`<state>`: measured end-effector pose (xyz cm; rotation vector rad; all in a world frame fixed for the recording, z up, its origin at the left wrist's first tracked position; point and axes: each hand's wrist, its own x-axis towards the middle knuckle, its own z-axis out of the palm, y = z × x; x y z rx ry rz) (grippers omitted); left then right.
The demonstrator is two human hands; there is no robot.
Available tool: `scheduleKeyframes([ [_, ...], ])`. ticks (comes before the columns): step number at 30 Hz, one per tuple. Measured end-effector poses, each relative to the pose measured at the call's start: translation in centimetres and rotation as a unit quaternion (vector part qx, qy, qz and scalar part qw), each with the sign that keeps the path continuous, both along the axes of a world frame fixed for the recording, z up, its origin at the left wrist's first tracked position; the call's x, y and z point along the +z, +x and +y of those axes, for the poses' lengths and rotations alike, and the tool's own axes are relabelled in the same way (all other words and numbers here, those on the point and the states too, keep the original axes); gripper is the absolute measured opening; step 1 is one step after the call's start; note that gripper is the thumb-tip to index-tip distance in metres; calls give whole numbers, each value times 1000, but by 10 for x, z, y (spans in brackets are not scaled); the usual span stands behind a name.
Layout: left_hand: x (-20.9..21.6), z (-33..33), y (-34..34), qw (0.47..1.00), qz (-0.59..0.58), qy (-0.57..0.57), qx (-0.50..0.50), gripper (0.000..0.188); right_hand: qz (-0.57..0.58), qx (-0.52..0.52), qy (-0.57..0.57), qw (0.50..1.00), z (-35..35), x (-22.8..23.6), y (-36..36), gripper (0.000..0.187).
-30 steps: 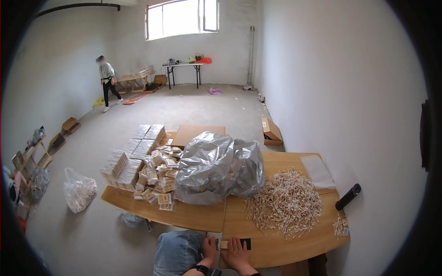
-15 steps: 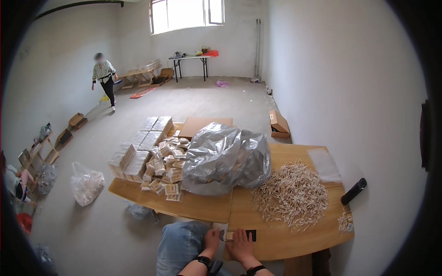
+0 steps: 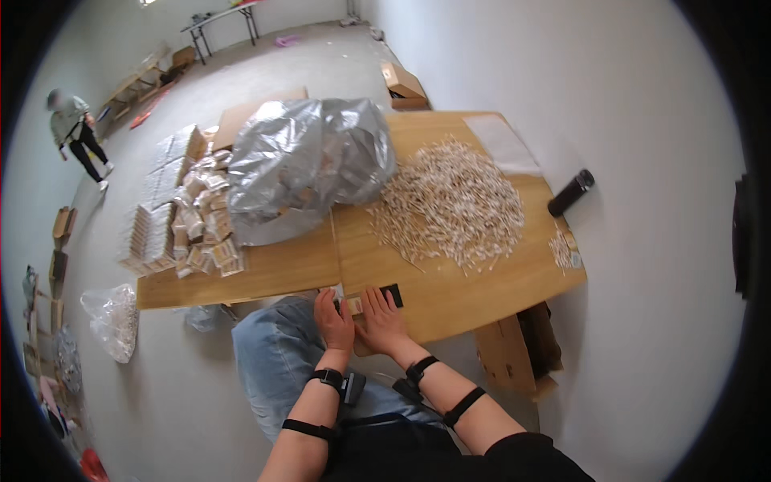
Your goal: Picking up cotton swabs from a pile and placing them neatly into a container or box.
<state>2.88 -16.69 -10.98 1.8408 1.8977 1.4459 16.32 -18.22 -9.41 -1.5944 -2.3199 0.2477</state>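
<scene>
Head view: small packet was seen between left hand and right hand, at near edge of surface. Right fingertips were laid against flat black item; grip of either couldn't be told. Swab pile was heaped beyond, beside grey plastic bag.

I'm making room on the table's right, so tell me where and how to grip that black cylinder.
Grip the black cylinder around its middle, probably best from the near left: its long, round body suits wrapping, tabletop lies that side, the wall rises to its right.
</scene>
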Motion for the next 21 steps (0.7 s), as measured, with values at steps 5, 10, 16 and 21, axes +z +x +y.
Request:
scheduleKeyframes([
  [5, -1, -6, 52, 991, 16, -19, -131, 34, 178, -62, 114, 975, 11, -25, 48, 64],
  [10, -15, -10, 85, 966, 86, 8, -245, 47, 111, -175, 141, 968, 41, -20, 100, 42],
  [16, -14, -17, 91, 958, 131, -43, -252, 47, 93, -201, 164, 961, 77, -19, 111, 39],
  [21, -13, -18, 95, 953, 133, -78, -261, 44, 115, -214, 187, 952, 90, -13, 106, 32],
])
